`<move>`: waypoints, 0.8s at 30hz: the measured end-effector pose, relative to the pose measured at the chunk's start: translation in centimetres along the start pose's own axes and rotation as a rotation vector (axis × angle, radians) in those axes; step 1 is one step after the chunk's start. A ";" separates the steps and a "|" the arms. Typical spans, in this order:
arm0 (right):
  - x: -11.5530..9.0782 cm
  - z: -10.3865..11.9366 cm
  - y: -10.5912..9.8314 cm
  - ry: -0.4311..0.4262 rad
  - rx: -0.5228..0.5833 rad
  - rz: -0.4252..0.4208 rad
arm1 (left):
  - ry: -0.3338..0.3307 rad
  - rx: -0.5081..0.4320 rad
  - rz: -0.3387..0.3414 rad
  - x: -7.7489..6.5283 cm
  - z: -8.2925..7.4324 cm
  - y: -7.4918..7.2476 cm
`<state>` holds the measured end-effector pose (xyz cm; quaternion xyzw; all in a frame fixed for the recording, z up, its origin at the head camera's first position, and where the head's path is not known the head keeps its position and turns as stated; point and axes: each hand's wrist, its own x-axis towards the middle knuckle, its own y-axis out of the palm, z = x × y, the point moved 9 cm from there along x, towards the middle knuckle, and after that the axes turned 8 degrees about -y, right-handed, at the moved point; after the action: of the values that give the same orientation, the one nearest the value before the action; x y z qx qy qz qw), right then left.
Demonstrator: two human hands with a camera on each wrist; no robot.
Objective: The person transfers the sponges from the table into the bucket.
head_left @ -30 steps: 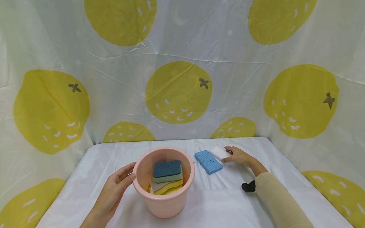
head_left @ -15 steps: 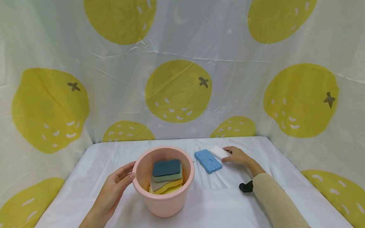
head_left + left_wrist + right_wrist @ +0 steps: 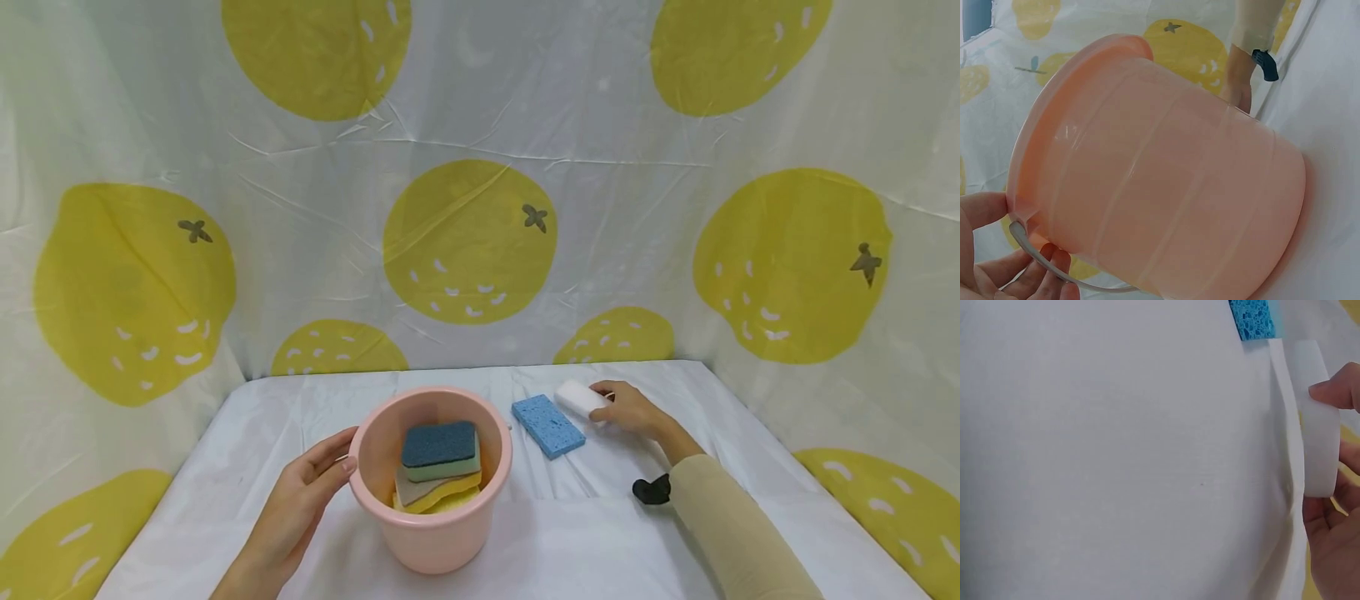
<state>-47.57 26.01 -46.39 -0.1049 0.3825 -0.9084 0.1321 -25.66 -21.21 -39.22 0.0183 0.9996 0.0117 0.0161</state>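
Note:
A pink bucket (image 3: 435,537) with a thin wire handle (image 3: 1054,269) stands in the middle foreground. My left hand (image 3: 296,500) holds it at the left of its rim, thumb and fingers at the lip near the handle's end. In the bucket, a sponge with a dark scouring top (image 3: 439,443) lies over yellow and beige sponges (image 3: 442,493). To the right, my right hand (image 3: 630,410) pinches a white sponge block (image 3: 579,398) between thumb and fingers; the right wrist view shows the white block (image 3: 1320,437) on edge. Beside it lies a blue sponge (image 3: 547,425), flat on the cloth.
White cloth (image 3: 570,533) covers the table, with a raised fold (image 3: 1285,425) near the right hand. A lemon-print curtain (image 3: 465,242) hangs behind and at both sides. A black strap piece (image 3: 651,490) juts from the right sleeve.
The right fingers have closed more round the white sponge, which is now tipped up and shifted slightly right. The left hand, bucket and blue sponge stay put.

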 end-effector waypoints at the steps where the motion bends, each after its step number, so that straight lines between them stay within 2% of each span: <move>1: 0.0 0.1 -0.1 0.004 -0.003 0.001 | 0.003 0.000 0.002 0.0 0.0 0.0; 5: 0.2 0.5 -0.5 -0.002 -0.016 0.010 | 0.010 -0.002 0.006 -0.1 0.0 0.0; 24: 0.6 4.7 -2.9 -0.149 -0.035 0.035 | 0.015 0.000 0.014 -0.1 0.0 0.1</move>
<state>-47.20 24.71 -41.02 -0.1676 0.3895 -0.8888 0.1741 -25.59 -21.11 -39.16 0.0252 0.9996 0.0122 0.0088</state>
